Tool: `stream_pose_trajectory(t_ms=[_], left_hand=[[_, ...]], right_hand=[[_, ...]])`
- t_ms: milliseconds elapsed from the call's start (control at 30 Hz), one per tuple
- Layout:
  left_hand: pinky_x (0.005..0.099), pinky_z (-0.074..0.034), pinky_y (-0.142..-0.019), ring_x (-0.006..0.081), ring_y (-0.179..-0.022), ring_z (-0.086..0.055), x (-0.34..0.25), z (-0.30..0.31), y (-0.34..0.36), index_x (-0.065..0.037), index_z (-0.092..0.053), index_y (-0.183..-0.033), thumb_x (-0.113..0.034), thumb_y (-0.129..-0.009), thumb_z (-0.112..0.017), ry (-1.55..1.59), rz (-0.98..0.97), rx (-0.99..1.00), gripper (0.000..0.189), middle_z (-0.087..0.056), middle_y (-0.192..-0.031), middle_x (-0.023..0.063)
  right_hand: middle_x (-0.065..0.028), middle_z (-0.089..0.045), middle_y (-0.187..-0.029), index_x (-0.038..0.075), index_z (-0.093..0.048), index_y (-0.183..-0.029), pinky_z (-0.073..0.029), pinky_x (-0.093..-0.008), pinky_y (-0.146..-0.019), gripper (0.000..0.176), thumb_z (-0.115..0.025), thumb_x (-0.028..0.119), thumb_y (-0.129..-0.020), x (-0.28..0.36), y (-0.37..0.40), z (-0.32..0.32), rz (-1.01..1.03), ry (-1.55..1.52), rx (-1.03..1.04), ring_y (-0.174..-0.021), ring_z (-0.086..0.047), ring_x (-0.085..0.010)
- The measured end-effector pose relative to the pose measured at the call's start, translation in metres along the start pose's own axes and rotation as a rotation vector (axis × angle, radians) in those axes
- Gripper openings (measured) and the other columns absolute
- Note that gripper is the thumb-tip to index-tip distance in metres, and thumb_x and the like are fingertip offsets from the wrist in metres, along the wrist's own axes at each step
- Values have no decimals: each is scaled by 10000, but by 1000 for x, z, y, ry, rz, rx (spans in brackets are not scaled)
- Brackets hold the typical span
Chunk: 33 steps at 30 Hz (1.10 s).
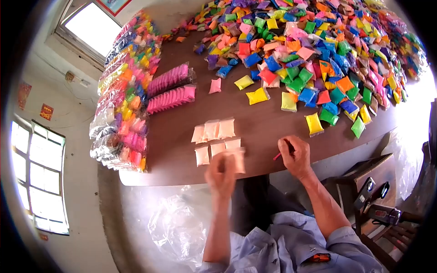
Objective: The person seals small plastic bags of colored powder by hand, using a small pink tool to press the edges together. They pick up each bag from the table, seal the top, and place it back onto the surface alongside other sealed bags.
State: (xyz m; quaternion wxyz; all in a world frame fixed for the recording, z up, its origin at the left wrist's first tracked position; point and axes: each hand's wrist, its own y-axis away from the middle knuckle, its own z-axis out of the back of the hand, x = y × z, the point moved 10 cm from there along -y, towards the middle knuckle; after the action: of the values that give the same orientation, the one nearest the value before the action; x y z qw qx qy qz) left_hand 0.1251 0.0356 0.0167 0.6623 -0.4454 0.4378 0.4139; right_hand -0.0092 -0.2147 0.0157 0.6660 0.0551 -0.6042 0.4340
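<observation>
Several peach packets [211,130] lie in two short rows on the brown table [173,132]. At the near end of these rows, my left hand [221,175] is closed, its fingers against a blurred peach packet [238,160]. To the right, my right hand [295,154] is curled at the table's front edge, with a small red object [277,156] sticking out beside its fingers. Yellow packets [314,123] lie beyond my right hand, nearest to it.
A big heap of coloured packets [296,54] covers the table's far side. Pink packet stacks [170,99] and a long multicoloured row [129,100] stand at the left. Clear plastic [175,223] lies below the front edge; a wooden stool [378,175] is at the right.
</observation>
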Motion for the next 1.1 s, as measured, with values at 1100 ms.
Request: stream_pose_trajectory(t_ms=[1100], left_hand=[[371,-520,-691,217,-720,-647,36,95,-61,23,-753,-1053,-362,-997,-699,-594,50,-153,393,-714,-814,128]], right_hand=[[-112,-691,-742,12,-695,-920,-496,-301,-528,58,-716,63,-937,-1,0,-6,29,57,18,-570,-659,-217]])
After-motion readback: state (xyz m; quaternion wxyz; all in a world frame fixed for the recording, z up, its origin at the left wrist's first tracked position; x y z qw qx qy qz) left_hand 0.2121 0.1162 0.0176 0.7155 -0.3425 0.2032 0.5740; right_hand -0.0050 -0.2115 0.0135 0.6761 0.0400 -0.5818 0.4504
